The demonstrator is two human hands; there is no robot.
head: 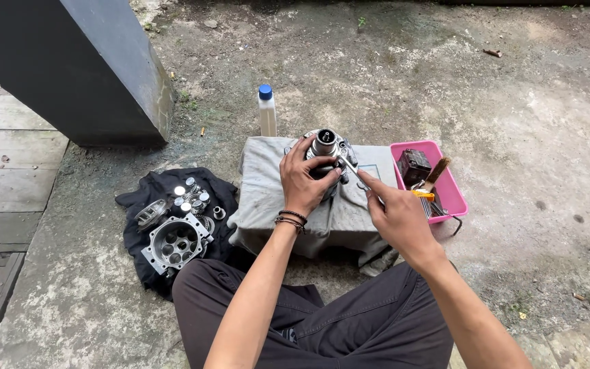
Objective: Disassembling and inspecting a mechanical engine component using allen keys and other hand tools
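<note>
My left hand [302, 179] grips a round metal engine part [325, 144] that stands on a grey cloth-covered block [268, 195]. My right hand [394, 212] holds a slim metal wrench [352, 169] whose far end sits on the right side of that part. Beaded bracelets circle my left wrist. My legs in dark trousers fill the bottom of the head view.
A black cloth [151, 191] to the left carries a silver cylinder housing [175, 242] and several small shiny parts [192, 198]. A pink tray [448, 195] with a dark box and a brush is on the right. A blue-capped bottle [266, 111] stands behind; a dark pillar [76, 68] rises far left.
</note>
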